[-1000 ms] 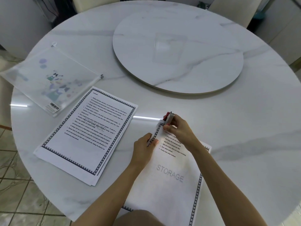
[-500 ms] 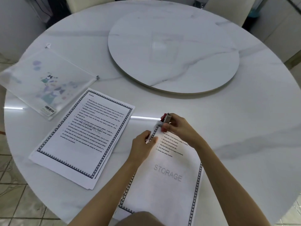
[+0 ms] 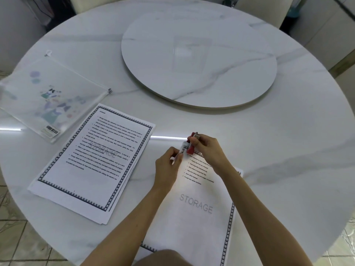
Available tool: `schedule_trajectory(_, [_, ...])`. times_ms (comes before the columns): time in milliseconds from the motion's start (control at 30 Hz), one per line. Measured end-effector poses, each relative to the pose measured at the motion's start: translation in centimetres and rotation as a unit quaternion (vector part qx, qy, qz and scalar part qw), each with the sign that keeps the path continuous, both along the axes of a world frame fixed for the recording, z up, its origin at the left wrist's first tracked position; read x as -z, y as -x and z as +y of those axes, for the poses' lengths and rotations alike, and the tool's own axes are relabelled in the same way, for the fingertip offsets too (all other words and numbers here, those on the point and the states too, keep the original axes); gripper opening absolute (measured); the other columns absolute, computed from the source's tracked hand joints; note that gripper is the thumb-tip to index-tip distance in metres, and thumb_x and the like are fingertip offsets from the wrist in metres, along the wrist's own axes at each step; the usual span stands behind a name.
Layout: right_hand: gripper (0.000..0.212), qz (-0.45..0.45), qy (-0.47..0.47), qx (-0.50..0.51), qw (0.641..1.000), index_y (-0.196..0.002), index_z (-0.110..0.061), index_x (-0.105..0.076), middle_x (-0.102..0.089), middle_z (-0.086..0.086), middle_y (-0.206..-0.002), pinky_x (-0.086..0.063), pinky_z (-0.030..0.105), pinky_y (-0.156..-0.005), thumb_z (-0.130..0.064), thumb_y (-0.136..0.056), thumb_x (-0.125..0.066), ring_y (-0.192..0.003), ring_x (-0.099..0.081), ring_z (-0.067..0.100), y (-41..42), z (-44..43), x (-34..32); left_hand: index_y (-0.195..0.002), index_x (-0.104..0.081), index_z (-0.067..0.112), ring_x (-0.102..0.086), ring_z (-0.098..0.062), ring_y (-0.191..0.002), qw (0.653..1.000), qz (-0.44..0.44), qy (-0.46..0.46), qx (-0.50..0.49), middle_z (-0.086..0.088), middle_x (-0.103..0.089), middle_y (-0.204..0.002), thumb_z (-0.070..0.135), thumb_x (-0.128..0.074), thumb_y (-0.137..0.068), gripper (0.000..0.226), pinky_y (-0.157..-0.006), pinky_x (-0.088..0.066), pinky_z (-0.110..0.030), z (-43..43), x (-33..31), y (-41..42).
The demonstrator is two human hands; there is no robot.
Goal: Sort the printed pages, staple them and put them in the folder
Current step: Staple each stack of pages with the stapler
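Right hand [image 3: 209, 150] grips the stapler [image 3: 191, 145] on the pages [image 3: 194, 217], left hand [image 3: 169, 166] pinches their corner; spare stack [image 3: 92, 164] and folder [image 3: 48, 98] sit left.

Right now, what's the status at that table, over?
Right hand grips red stapler at near stack's top corner. Left hand pinches that stack's edge. Second stack and folder lie off left, untouched. Nothing blocking.

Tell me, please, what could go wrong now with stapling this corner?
The small red stapler, held by the right hand, sits at the far corner of the white bordered STORAGE pages; the staple might sit too near the edge and tear out. The left hand pinches the paper right beside it, so a finger could be nipped, or the sheets might shift.
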State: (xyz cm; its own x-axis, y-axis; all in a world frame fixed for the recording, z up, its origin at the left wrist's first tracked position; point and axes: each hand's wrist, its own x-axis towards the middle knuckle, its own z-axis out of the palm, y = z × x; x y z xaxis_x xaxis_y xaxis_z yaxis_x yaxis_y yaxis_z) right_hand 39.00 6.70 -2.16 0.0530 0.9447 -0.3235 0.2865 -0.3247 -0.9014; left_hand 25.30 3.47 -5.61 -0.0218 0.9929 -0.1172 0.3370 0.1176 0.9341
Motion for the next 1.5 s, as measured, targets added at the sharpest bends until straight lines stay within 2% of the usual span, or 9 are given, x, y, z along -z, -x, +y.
schedule_trajectory(133, [0.028,-0.016,0.008,0.020,1.000,-0.088,-0.008,-0.069,-0.065,0.007,-0.076,-0.040,0.023,-0.062,-0.032,-0.091,-0.056,-0.067,-0.051,0.013,0.5,0.2,0.1,-0.080,-0.054,0.013,-0.047,0.003,-0.053,1.000,-0.009,-0.014,-0.013,0.010,-0.055,-0.067,0.011,-0.053,-0.092,0.012,-0.056,-0.036,-0.007,-0.4,0.1,-0.1])
schedule_trajectory(333, [0.029,-0.007,0.008,0.034,0.999,-0.088,-0.007,-0.067,-0.068,0.009,-0.080,-0.046,0.031,-0.068,-0.033,-0.091,-0.054,-0.068,-0.056,0.014,1.2,0.1,0.5,-0.080,-0.057,0.011,-0.049,0.002,-0.058,0.998,-0.049,0.012,-0.024,0.007,-0.060,-0.072,0.016,-0.053,-0.092,0.013,-0.057,-0.039,-0.008,-0.3,0.4,0.3])
schedule_trajectory(467, [0.022,0.038,-0.014,0.030,0.999,-0.090,-0.006,-0.065,-0.069,0.012,-0.087,-0.051,0.039,-0.082,-0.024,-0.093,-0.053,-0.079,-0.064,0.019,1.1,-0.2,1.0,-0.083,-0.060,0.010,-0.053,-0.003,-0.066,0.997,-0.056,0.043,-0.017,0.004,-0.062,-0.075,0.024,-0.054,-0.092,0.018,-0.060,-0.040,-0.007,0.2,0.3,0.9])
schedule_trajectory(600, [0.017,0.094,-0.034,0.001,0.995,-0.092,-0.012,-0.064,-0.070,0.008,-0.097,-0.053,0.034,-0.088,-0.017,-0.096,-0.048,-0.089,-0.066,0.020,1.1,-0.6,1.4,-0.086,-0.062,0.010,-0.059,-0.012,-0.076,0.994,-0.081,0.077,-0.018,-0.001,-0.066,-0.081,0.027,-0.055,-0.091,0.020,-0.072,-0.047,-0.020,0.3,0.5,1.3])
schedule_trajectory(767, [0.023,0.038,-0.013,-0.035,0.999,-0.098,-0.004,-0.063,-0.066,0.007,-0.086,-0.049,0.036,-0.084,-0.025,-0.093,-0.053,-0.080,-0.060,0.016,0.4,-0.1,1.1,-0.085,-0.062,0.013,-0.059,-0.005,-0.074,0.997,-0.046,0.064,0.000,0.007,-0.064,-0.078,0.025,-0.055,-0.092,0.016,-0.063,-0.045,-0.007,0.4,0.4,1.4])
schedule_trajectory(1000, [0.025,-0.033,0.029,-0.142,0.989,-0.105,-0.012,-0.063,-0.067,-0.004,-0.094,-0.046,0.024,-0.085,-0.014,-0.081,-0.068,-0.090,-0.061,0.009,-0.5,0.7,0.3,-0.084,-0.059,0.013,-0.057,-0.003,-0.070,0.998,-0.039,0.042,0.008,0.009,-0.062,-0.077,0.020,-0.053,-0.092,0.012,-0.060,-0.043,-0.005,0.5,0.4,1.0])
schedule_trajectory(1200, [0.027,-0.010,-0.002,-0.100,0.995,-0.098,-0.020,-0.062,-0.067,-0.004,-0.093,-0.049,0.030,-0.088,-0.006,-0.076,-0.070,-0.096,-0.062,0.017,0.0,-0.1,1.1,-0.083,-0.058,0.015,-0.056,-0.005,-0.072,0.998,-0.030,0.052,0.001,0.008,-0.062,-0.077,0.025,-0.054,-0.092,0.014,-0.059,-0.041,-0.005,0.5,1.0,1.0])
schedule_trajectory(1367, [0.030,-0.018,-0.035,-0.061,0.997,-0.101,-0.021,-0.061,-0.065,-0.012,-0.089,-0.046,0.014,-0.076,-0.004,-0.077,-0.069,-0.079,-0.058,-0.004,0.9,-1.0,1.5,-0.084,-0.059,0.016,-0.056,-0.007,-0.071,0.999,-0.021,0.041,0.005,0.008,-0.062,-0.077,0.024,-0.054,-0.092,0.013,-0.059,-0.040,-0.007,0.6,1.2,1.1])
schedule_trajectory(1500, [0.026,-0.008,-0.047,-0.029,0.998,-0.100,-0.019,-0.059,-0.066,-0.005,-0.094,-0.046,0.008,-0.071,-0.003,-0.079,-0.065,-0.083,-0.060,0.004,1.6,-1.5,1.8,-0.088,-0.061,0.011,-0.059,-0.013,-0.074,0.999,-0.023,0.033,0.010,0.000,-0.066,-0.081,0.026,-0.054,-0.092,0.017,-0.061,-0.041,-0.010,0.6,1.7,1.1])
